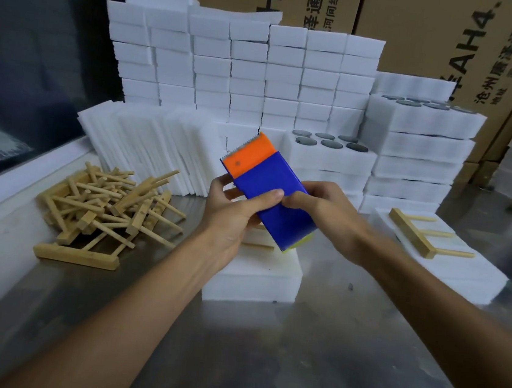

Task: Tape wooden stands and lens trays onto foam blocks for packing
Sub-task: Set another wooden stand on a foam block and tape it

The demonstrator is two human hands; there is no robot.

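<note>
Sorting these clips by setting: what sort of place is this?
Likely a packing workshop or warehouse: stacked white foam blocks, big printed cartons behind, and a heap of wooden stands on a steel table.

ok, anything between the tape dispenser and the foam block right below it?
Nothing visible. Both the left hand and right hand grip the tape dispenser above the foam block; a wooden stand on the block is mostly hidden behind them.

Head cam, wide-angle, looks fwd/down, close over the table (340, 363), seemingly.
</note>
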